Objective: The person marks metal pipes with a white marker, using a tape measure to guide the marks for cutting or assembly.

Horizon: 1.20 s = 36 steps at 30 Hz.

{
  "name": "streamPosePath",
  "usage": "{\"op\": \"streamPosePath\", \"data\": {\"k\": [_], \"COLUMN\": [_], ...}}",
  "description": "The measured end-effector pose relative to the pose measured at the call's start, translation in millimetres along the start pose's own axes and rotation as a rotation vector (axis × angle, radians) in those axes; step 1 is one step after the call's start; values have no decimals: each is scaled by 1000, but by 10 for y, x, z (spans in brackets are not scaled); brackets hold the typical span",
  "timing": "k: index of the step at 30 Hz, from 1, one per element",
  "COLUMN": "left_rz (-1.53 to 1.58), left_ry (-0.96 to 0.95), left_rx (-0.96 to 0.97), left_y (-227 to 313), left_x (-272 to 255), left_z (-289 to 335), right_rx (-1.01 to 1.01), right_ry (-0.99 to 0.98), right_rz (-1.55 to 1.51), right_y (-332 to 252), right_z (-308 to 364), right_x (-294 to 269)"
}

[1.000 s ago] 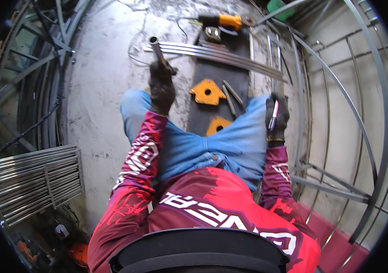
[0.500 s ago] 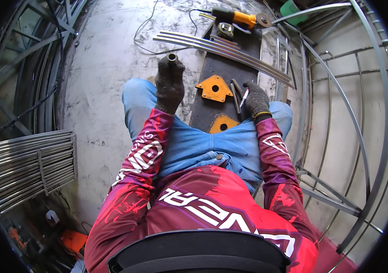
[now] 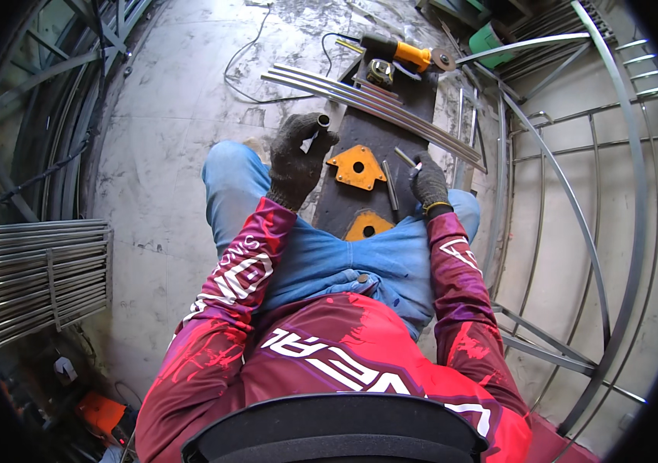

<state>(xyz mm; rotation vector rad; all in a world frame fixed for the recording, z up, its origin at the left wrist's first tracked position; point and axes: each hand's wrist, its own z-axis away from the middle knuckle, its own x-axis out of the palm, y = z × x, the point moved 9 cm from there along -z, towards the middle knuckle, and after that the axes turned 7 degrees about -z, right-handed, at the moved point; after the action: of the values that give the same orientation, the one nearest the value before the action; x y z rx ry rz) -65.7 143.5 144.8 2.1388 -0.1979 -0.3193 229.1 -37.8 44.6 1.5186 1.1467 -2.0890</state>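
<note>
My left hand (image 3: 296, 160), in a dark grey work glove, is closed round a metal tube (image 3: 323, 120). The tube's round open end points up; a pale scrap or glint shows below it. My right hand (image 3: 428, 184), gloved too, is closed on a short metal rod (image 3: 404, 157) that sticks out toward the upper left. A bit of a white marker (image 3: 415, 168) shows by its fingers. Another short metal rod (image 3: 390, 185) lies on the dark plate (image 3: 336, 193) between my hands. Beside it are two orange arrow-shaped welding magnets, one farther (image 3: 356, 167) and one nearer (image 3: 367, 226).
Several long thin metal tubes (image 3: 375, 108) lie across the plate's far part. Beyond them are a tape measure (image 3: 380, 72) and an orange-and-black angle grinder (image 3: 410, 54) with its cord. Metal frames (image 3: 553, 154) stand at right, a rack of tubes (image 3: 35, 278) at left.
My right hand has lifted one of the two short rods off the plate. My left hand has come a little to the right and nearer, with its tube. The view has shifted slightly.
</note>
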Motion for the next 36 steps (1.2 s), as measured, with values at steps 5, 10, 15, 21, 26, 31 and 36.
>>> {"op": "streamPosePath", "data": {"k": [5, 10, 15, 21, 26, 31, 36], "left_rz": [-75, 18, 238, 175, 157, 193, 220], "left_ry": [-38, -26, -69, -88, -125, -181, -157], "left_rx": [50, 89, -16, 81, 104, -28, -36], "left_y": [223, 264, 188, 245, 368, 360, 351], "left_x": [74, 153, 248, 200, 184, 213, 214], "left_z": [53, 55, 111, 116, 86, 99, 61], "right_rx": [32, -52, -192, -631, -807, -908, -944], "right_ry": [-181, -322, -392, -203, -83, -99, -81], "right_rz": [-1012, -1093, -1008, -485, -222, 37, 74], "right_y": [-208, -791, -1254, -1941, -2407, -2663, -2735], "right_z": [153, 350, 386, 462, 604, 698, 674], "right_x": [-345, -668, -887, -1258, -1441, -1440, -1452]}}
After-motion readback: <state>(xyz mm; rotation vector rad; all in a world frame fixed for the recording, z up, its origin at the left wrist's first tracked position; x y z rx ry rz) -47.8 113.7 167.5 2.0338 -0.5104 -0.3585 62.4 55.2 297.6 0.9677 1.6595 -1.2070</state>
